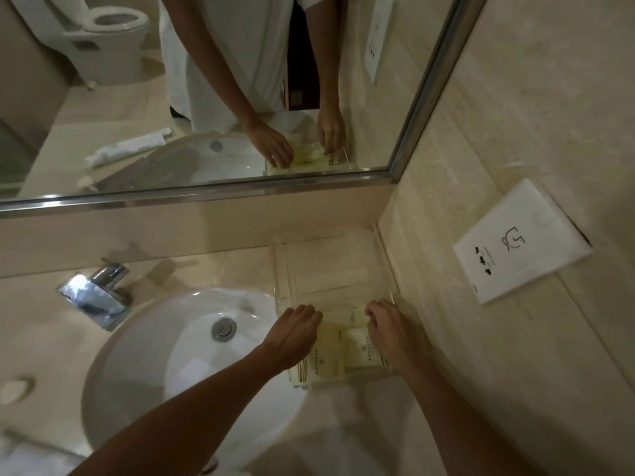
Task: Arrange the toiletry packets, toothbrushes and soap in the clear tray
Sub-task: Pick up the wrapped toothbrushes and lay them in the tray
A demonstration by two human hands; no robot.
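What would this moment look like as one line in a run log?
left hand: on packets | right hand: on packets | clear tray: far half bare | toothbrushes, soap: not visible

A clear tray (335,269) is lying on the desk in the corner below the mirror, its far part bare. Pale yellow packets (338,352) are being kept flat and overlapping in its near part, printed with small dark lettering. Toothbrushes and soap cannot be told apart among them.
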